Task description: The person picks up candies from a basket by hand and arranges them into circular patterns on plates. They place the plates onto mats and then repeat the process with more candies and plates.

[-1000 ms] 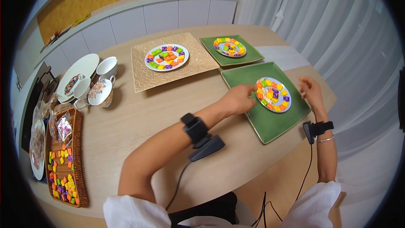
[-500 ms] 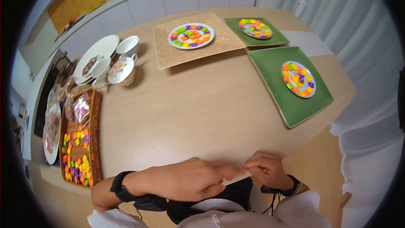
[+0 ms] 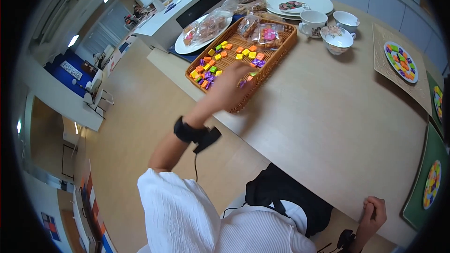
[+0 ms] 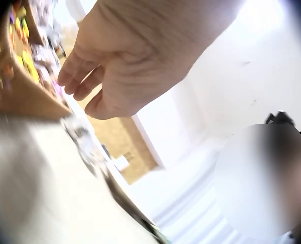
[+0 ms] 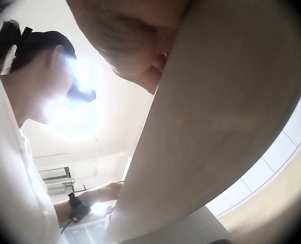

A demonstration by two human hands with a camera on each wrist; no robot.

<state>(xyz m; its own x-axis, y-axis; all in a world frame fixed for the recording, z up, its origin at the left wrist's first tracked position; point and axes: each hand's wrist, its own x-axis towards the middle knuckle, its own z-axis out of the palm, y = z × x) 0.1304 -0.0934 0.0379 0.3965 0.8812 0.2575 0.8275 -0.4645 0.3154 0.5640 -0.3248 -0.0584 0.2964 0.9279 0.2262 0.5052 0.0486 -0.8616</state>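
Fr. here, L hand [image 3: 229,86] is blurry over the basket [image 3: 275,60], hiding some candies [image 3: 240,56], no. unclear. Can't see R hand's [image 3: 373,212] palm. Nearer green plate [image 3: 416,212] cut off, R edge of head view.

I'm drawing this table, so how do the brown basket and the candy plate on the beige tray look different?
The basket is brown, the plate white. The basket is rectangular with raised sides; the plate is rounded and shallow. The basket holds clear bags too; the plate shows only candies. Both hold colourful candies.
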